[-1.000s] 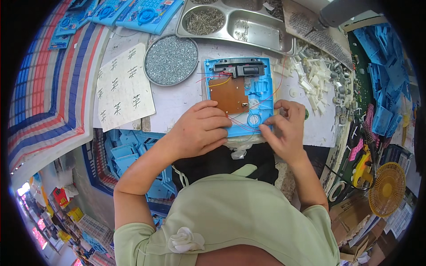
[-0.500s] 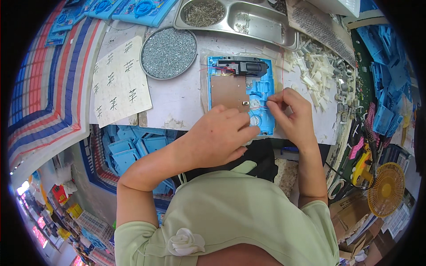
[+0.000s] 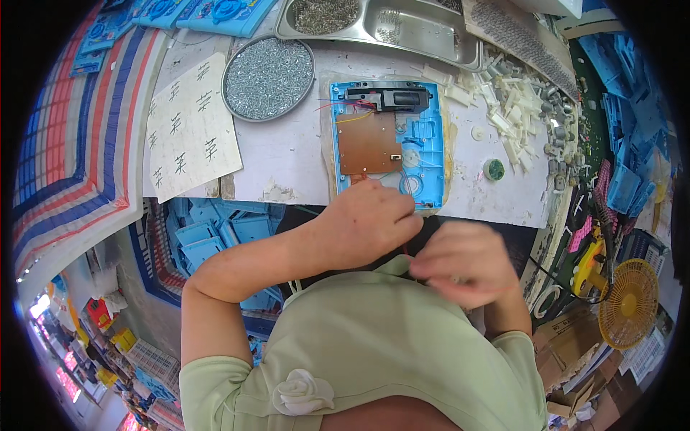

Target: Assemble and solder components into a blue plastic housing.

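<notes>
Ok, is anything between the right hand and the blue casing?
Nothing visible blocks the right hand from the blue casing's near right corner. The left hand covers part of the casing's near edge, but left of that path.

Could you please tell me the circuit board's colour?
The circuit board is brown, showing best in the head view.

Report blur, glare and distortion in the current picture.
Head view: motion blur smears the right hand, while the left hand and blue housing look sharper; head view: the steel tray shows pale glare, and fisheye distortion bends edges toward the image's rim.
</notes>
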The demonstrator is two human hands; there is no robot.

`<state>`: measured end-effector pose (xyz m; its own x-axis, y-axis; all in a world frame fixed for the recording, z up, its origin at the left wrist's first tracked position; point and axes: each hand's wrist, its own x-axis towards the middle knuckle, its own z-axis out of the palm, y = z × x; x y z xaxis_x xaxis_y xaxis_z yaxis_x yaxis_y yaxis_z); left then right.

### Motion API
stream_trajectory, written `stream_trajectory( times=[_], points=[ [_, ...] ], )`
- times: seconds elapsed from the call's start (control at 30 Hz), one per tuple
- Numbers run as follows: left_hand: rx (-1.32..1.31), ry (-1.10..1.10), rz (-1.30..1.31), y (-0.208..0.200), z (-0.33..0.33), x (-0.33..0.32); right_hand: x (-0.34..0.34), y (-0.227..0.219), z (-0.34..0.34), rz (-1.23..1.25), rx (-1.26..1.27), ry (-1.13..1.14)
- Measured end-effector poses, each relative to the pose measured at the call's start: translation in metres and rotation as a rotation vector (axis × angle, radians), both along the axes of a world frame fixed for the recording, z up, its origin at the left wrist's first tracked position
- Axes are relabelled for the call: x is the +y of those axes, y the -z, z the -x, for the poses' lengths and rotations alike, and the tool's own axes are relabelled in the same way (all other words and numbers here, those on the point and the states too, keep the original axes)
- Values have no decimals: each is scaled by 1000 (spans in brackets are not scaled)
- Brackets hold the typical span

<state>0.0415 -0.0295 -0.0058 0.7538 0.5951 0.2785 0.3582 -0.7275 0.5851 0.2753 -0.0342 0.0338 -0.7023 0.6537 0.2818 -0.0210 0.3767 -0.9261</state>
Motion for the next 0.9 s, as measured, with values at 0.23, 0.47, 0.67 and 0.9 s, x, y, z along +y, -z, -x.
stream_trajectory(
  times=[0.23,0.47,0.67,0.9],
  points=[
    [-88,-303,45,-12,23,-28,24,28,17,-566,-568,202],
    [137,-582,210,4,59,-54,9,36,70,-577,-540,292],
    [155,-282,354,23,56,-82,2,42,84,-507,-482,272],
    [-135,-359,307,-6,67,-26,1,35,83,-536,-588,283]
  ],
)
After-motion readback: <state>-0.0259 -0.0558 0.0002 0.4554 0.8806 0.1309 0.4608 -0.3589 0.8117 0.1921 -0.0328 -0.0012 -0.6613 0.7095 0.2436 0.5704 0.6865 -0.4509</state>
